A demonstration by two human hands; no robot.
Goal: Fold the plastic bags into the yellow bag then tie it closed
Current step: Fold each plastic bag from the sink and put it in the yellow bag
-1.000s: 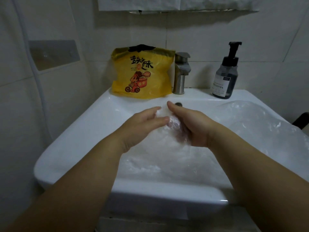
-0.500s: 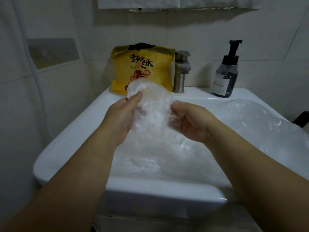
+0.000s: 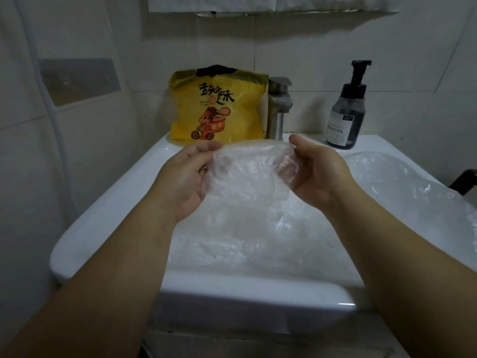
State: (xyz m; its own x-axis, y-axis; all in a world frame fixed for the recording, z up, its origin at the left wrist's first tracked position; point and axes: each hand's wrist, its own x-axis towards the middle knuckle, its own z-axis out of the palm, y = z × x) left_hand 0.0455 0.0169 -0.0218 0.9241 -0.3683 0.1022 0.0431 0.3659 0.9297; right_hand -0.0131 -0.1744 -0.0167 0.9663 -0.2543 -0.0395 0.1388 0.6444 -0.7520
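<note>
Clear plastic bag (image 3: 245, 174) — stretched above the sink (image 3: 108, 223), top corners pinched in left hand (image 3: 180, 182) and right hand (image 3: 317, 174), not yet folded. More clear plastic (image 3: 258, 244) heaped in the basin, spilling over the right rim. Yellow bag (image 3: 219, 107) upright at the far edge, left of the faucet (image 3: 278, 107) — seemingly part filled. Folding, stuffing and tying apparently all left.

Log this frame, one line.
step: fold | left hand: pinches clear bag | right hand: pinches clear bag | yellow bag: on sink, beside tap
</note>
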